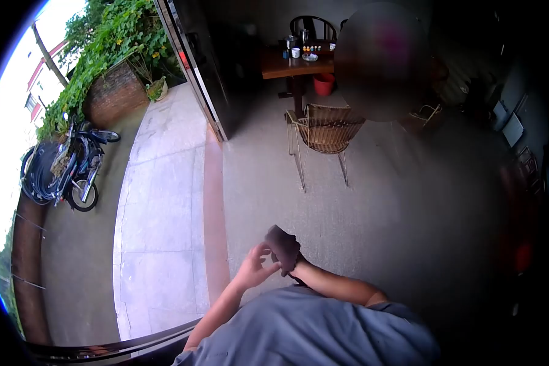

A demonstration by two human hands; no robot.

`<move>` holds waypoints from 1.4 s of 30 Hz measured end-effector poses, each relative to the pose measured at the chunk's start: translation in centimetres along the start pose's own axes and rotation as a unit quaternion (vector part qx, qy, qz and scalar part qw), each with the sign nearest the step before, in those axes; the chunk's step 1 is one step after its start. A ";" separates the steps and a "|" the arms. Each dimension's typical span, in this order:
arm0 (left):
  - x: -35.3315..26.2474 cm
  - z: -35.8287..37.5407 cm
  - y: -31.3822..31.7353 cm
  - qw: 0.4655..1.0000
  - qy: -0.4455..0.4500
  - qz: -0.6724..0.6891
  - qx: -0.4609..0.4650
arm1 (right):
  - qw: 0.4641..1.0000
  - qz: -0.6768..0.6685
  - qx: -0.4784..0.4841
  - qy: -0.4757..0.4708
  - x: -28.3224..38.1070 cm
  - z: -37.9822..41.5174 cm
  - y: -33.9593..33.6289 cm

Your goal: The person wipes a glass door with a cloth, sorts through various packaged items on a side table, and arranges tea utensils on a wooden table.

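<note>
In the head view, a dark brown piece that looks like a glove [283, 245] covers my right hand [287, 257], in front of my waist. The bare right forearm runs into its lower edge, and the fingers are hidden beneath the dark material. My left hand [254, 267] is bare and comes in from the left. Its bent fingers and thumb meet the glove's left side, with a gap showing between thumb and fingers. Fine detail at the contact is too small to make out.
A wicker chair [326, 131] stands ahead by a wooden table [280, 70] with cups on it. A red bucket [324, 84] sits underneath. An open door [192, 67] is on the left; outside, a motorcycle [79, 165] is parked beyond a pale paved strip [165, 207]. A blurred patch hides the upper right.
</note>
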State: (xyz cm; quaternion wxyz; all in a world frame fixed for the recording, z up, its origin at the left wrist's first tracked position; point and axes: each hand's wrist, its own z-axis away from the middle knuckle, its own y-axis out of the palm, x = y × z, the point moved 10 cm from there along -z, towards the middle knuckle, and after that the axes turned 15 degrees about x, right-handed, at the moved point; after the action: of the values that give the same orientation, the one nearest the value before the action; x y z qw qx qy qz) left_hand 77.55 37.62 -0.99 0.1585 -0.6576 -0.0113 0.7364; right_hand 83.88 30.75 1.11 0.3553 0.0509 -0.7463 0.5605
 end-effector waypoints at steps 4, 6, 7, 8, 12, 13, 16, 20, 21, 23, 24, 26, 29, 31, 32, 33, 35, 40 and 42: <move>-0.2 -4.2 -3.7 0.999 0.024 0.002 -0.048 | 0.994 0.063 0.089 -0.007 -3.4 -7.1 0.2; -1.7 -6.2 -6.2 0.994 0.040 -0.051 -0.082 | 0.998 -0.023 0.051 -0.043 -6.0 -9.5 1.4; 0.2 -7.7 -7.1 0.996 0.013 -0.023 -0.081 | 0.996 -0.060 0.052 -0.049 -7.6 -10.8 2.1; 2.8 -9.3 -8.0 0.997 -0.014 0.004 -0.079 | 0.992 -0.097 0.053 -0.056 -8.6 -12.2 2.2; 6.2 -15.8 -13.1 0.996 0.007 0.001 -0.086 | 0.914 -0.373 0.107 0.120 -13.0 -18.0 0.5; 6.4 -18.1 -14.5 0.997 0.022 0.026 -0.063 | 0.928 -0.330 0.125 0.116 -14.6 -19.9 -0.2; 6.2 -23.7 -18.6 0.982 -0.057 0.178 0.027 | 0.926 -0.286 0.154 0.190 -17.2 -24.2 -4.9; 5.5 -30.2 -26.0 0.973 -0.029 0.220 0.066 | 0.892 -0.427 -0.003 0.150 -24.9 -28.0 -8.0; 6.7 -32.0 -27.1 0.951 -0.038 0.293 0.094 | 0.852 -0.490 -0.055 0.176 -26.5 -28.0 -8.7; 8.5 -34.7 -29.3 0.929 -0.070 0.361 0.045 | 0.777 -0.550 -0.038 0.304 -29.3 -28.1 -8.4; 7.9 -36.0 -30.2 0.913 -0.091 0.397 0.024 | 0.752 -0.595 -0.058 0.279 -30.2 -29.0 -8.2; 5.9 -38.3 -31.9 0.894 -0.138 0.424 0.042 | 0.710 -0.613 -0.068 0.339 -32.3 -30.2 -7.2; 8.2 -43.1 -33.7 0.854 -0.126 0.496 0.097 | 0.677 -0.626 -0.100 0.374 -35.3 -33.7 -6.1; 8.7 -45.7 -36.5 0.868 -0.138 0.467 0.093 | 0.665 -0.639 -0.103 0.372 -38.2 -36.6 -5.4; 8.8 -46.6 -38.3 0.874 -0.150 0.457 0.065 | 0.683 -0.640 -0.063 0.346 -39.3 -38.9 -5.4; 9.1 -47.6 -40.3 0.880 -0.163 0.444 0.035 | 0.698 -0.641 -0.023 0.318 -40.5 -41.5 -5.4; 10.5 -49.2 -45.2 0.950 -0.155 0.272 0.011 | 0.709 -0.624 0.017 0.328 -42.9 -46.1 -5.9; 8.9 -54.7 -55.3 0.981 -0.110 0.132 -0.085 | 0.914 -0.334 0.176 0.152 -44.4 -60.2 -11.8; 10.8 -55.1 -58.6 0.964 -0.162 0.119 -0.176 | 0.946 -0.200 0.233 0.099 -43.4 -64.6 -13.9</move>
State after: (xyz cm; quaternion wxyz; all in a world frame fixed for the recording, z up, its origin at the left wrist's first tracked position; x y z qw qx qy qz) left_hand 142.97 85.44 -5.67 -0.0525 -0.5436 -0.0883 0.8330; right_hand 153.22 68.01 -5.54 0.5108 0.2248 -0.5300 0.6385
